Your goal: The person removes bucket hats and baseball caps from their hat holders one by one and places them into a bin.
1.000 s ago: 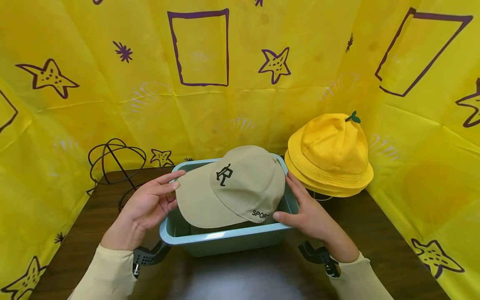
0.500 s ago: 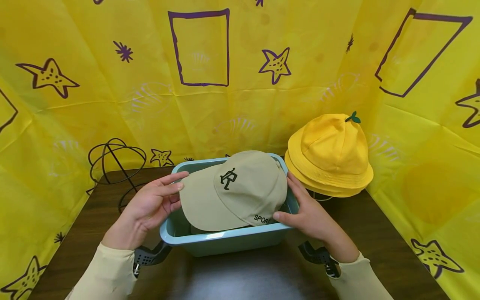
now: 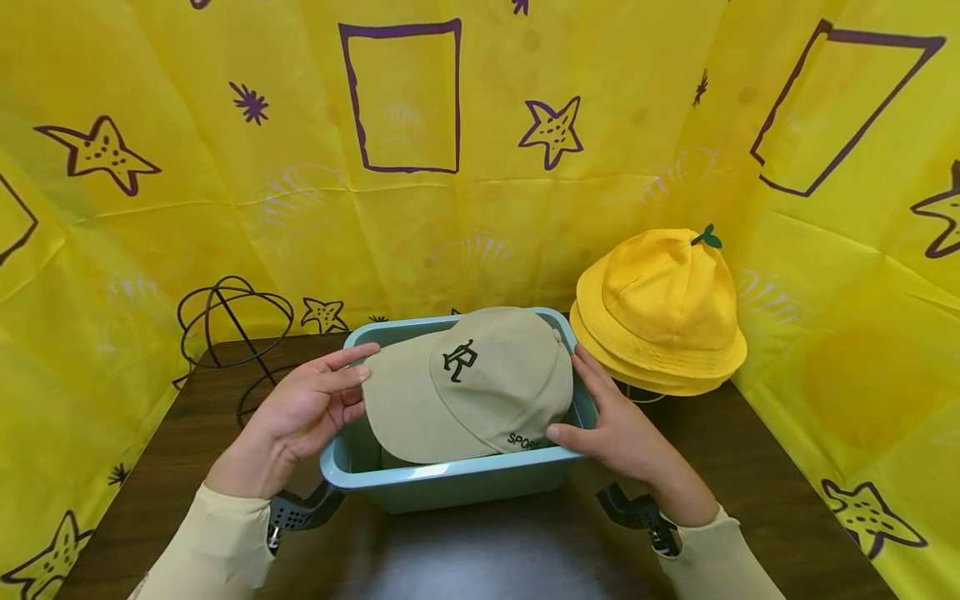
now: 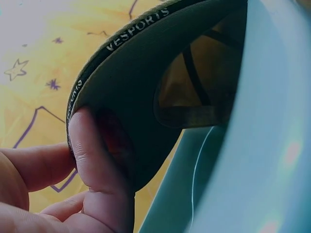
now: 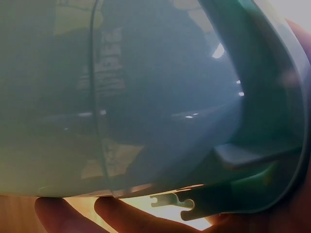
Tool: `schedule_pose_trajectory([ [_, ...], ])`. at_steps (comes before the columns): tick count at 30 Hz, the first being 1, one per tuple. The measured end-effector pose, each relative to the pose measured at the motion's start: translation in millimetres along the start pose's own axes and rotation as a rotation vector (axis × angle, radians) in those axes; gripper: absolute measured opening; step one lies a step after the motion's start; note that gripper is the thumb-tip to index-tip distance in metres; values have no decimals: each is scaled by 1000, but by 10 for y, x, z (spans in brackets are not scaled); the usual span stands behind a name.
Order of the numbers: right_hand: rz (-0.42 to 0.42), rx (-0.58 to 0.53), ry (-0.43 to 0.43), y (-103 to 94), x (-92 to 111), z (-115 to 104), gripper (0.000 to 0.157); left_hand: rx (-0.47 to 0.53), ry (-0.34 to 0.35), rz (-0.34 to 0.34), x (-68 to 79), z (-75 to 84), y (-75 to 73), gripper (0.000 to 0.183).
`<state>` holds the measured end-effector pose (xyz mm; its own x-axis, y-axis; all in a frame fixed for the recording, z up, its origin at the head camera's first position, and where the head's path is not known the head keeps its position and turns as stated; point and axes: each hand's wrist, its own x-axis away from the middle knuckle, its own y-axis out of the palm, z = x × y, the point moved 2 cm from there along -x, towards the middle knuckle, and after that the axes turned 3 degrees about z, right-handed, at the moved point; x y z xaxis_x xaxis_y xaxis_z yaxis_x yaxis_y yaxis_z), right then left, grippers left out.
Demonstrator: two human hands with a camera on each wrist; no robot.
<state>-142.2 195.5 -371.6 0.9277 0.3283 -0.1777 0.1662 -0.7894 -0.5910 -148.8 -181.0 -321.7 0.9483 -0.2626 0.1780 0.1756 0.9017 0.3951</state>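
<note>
Beige curved-brim fabric cap (image 3: 510,375) lies tilted within the glossy pale-blue rectangular bin (image 3: 465,487), our left hand (image 3: 303,404) pinching its brim, our right hand (image 3: 618,433) gripping the bin's end.

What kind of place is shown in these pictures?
Probably a small staged tabletop corner, perhaps for recording. Patterned yellow cloth hangs behind and beside a dark table, where a black wire stand sits left of a blue bin holding a beige cap.

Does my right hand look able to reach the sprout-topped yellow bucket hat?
Probably yes: nothing visible separates the right hand from the yellow bucket hat, though that hand grips the blue bin.
</note>
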Motion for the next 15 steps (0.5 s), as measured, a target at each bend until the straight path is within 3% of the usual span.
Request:
schedule_pose_trajectory([
  [10,4,15,2,1,3,-2,103,-9,5,3,-2,-10,0,29],
  [15,1,15,8,2,3,-5,103,-23,7,16,-6,-10,4,43],
])
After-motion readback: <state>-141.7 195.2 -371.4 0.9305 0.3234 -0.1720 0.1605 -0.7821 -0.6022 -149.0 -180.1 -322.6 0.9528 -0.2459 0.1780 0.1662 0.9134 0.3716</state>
